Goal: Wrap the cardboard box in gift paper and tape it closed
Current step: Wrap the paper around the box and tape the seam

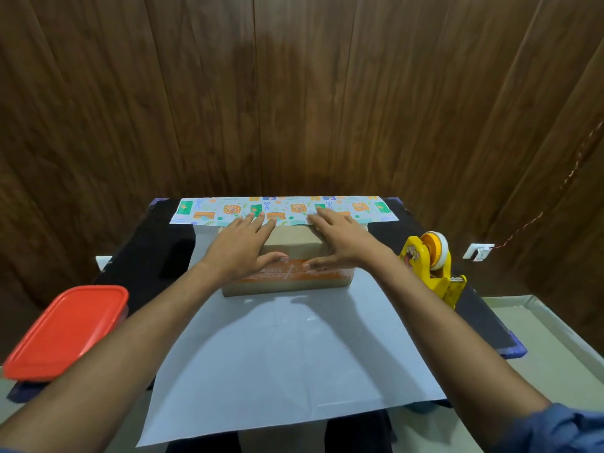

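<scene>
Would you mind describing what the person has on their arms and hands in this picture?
Both the left hand and the right hand are bare: no gloves, rings or watch show. The forearms are uncovered; a blue sleeve, rumpled, bunches at the right arm's upper end.

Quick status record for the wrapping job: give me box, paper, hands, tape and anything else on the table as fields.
box: cardboard box lies on the paper, toward the far end, unwrapped on top
paper: gift paper spread white side up; far edge folded toward the box, printed side showing
left hand: left hand flat on the box top, fingers reaching the printed fold
right hand: right hand flat likewise
tape: yellow tape dispenser right of the box, untouched
other: red-lidded container at the left
</scene>
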